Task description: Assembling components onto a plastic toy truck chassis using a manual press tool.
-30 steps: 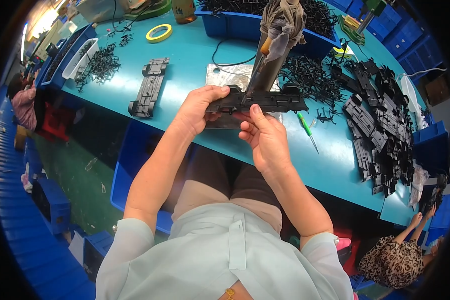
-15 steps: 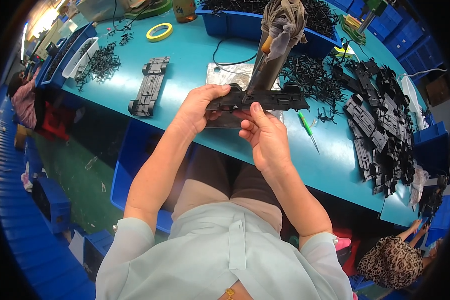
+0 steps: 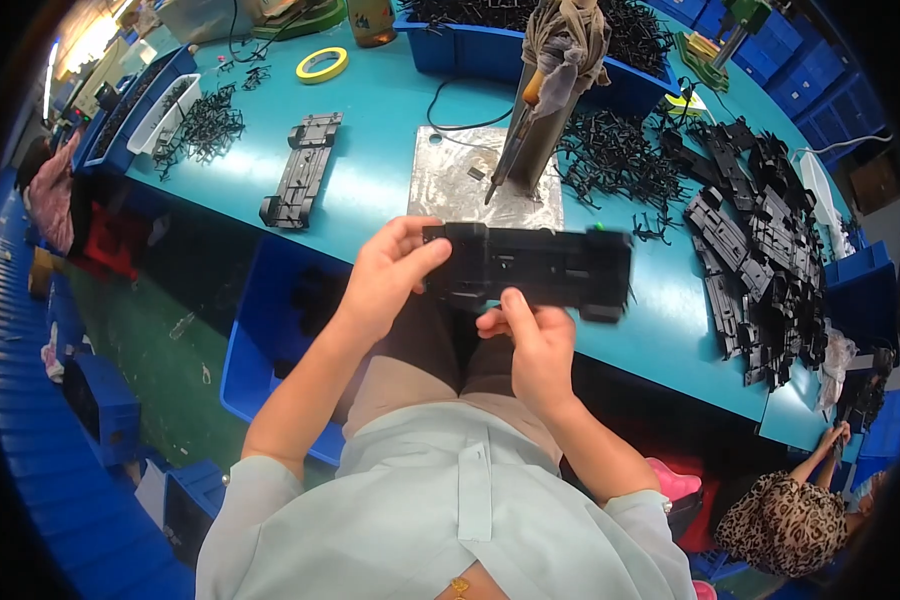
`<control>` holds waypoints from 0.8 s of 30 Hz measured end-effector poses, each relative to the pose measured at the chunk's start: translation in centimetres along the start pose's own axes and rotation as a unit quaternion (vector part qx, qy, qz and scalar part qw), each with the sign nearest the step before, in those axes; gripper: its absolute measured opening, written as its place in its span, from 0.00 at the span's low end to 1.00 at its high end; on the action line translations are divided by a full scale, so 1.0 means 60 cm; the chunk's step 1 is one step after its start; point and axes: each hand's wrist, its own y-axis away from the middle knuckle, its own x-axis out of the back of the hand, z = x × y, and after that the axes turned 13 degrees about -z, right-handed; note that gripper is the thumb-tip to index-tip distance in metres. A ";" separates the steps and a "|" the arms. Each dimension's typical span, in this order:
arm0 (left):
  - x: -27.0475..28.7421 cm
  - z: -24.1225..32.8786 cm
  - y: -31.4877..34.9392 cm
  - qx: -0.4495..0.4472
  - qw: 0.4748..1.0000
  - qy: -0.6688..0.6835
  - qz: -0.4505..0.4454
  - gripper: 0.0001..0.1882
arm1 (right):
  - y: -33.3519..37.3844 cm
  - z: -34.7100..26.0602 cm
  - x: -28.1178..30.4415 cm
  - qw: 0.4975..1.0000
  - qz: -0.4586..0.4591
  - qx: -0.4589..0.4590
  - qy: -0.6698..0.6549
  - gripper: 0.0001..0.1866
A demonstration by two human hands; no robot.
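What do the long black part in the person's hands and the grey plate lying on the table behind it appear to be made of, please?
The long black part, held by the left hand and right hand, looks like moulded plastic: matt black, with crisp ribs and recesses. The grey plate seems to be bare metal: a dull silvery sheen, scuffed, with a small hole near one corner.

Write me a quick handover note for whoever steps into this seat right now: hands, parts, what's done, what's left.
Left hand grips the left end of the long black plastic part, held above the table edge.
Right hand supports it from below, thumb on its near edge.
One similar part lies to the left on the table; a pile of them sits to the right.
The soldering stand rests on the metal plate.
The pile looks unworked.
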 end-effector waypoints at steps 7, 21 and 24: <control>-0.016 -0.004 0.066 0.044 0.949 0.297 -0.095 0.20 | 0.026 0.002 0.031 0.833 -0.070 0.320 0.446 0.24; -0.050 -0.060 0.122 0.002 0.967 0.238 -0.094 0.12 | 0.078 0.035 0.024 0.951 0.025 0.170 0.258 0.13; -0.061 -0.055 0.131 -0.040 0.973 0.204 -0.098 0.13 | 0.067 0.016 0.011 0.982 0.016 0.098 0.162 0.12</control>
